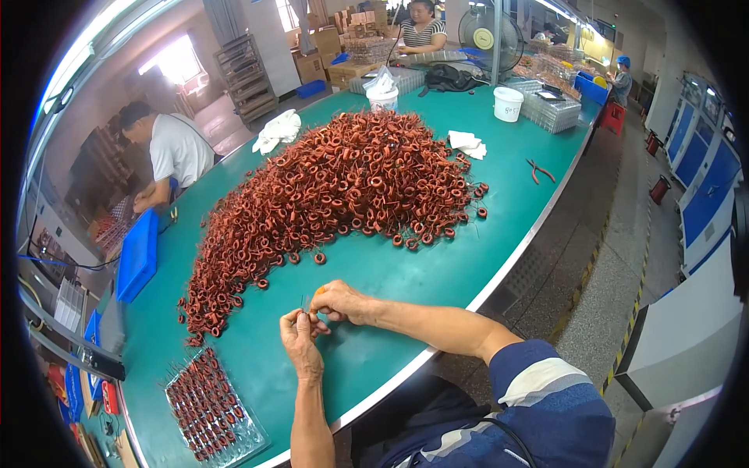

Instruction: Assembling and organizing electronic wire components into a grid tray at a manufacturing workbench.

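My left hand (303, 347) is closed in a pinch low over the green table. Between its fingertips is a small dark reddish ring coil (311, 316), mostly hidden, with thin wire ends standing up. My right hand (343, 302) meets it from the right, its fingers curled against the same spot. An orange bit (320, 291) shows at the right fingers; what they grip is hidden. Beyond my hands spreads a large heap of copper-red wire-wound ring coils (335, 183). At the near left, a clear plastic tray (251, 437) holds rows of such coils.
The green table (406, 288) has a white edge curving along my right. Red-handled pliers (540, 171), white cloths (277, 131), white buckets (508, 104) and clear trays (550, 109) lie farther off. A blue bin (138, 253) stands at the left edge. Other people sit at the left and far side.
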{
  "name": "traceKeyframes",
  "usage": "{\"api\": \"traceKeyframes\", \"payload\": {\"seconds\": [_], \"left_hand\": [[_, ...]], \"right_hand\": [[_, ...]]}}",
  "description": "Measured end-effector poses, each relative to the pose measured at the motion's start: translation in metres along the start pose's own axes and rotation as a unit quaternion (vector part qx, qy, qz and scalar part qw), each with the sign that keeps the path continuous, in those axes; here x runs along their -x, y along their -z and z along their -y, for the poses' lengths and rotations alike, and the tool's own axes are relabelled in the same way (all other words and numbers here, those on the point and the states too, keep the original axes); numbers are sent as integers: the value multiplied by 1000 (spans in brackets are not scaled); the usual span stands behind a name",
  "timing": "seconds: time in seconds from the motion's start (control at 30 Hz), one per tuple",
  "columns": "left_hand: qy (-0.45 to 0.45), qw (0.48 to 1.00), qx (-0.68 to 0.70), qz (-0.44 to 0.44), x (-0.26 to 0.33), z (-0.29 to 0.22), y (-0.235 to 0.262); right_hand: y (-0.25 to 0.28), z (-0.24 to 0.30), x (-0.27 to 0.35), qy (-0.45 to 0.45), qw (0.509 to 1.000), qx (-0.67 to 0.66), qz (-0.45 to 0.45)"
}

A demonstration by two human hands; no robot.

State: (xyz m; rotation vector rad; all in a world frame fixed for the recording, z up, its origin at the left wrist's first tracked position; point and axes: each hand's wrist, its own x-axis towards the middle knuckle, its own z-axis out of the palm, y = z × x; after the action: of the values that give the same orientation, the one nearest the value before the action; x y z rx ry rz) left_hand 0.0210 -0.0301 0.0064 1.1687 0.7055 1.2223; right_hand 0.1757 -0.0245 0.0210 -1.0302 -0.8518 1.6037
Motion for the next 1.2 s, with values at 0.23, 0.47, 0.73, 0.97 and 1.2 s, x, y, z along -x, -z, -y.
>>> {"api": "traceKeyframes", "payload": {"seconds": [0.23,0.47,0.73,0.97,1.2], "left_hand": [[31,989,-138,41,0,12,11],[69,996,-28,49,-1,3,6],[1,992,-112,50,-1,1,5],[38,996,-51,59,0,-5,3],[18,998,25,46,-5,0,8]], "right_hand": [[-5,-1,7,42,990,130,-22],[0,3,6,83,988,131,13],[-8,13,18,195,948,252,13],[-5,-1,10,376,854,356,-46],[-4,0,8,175,939,287,-72]]}}
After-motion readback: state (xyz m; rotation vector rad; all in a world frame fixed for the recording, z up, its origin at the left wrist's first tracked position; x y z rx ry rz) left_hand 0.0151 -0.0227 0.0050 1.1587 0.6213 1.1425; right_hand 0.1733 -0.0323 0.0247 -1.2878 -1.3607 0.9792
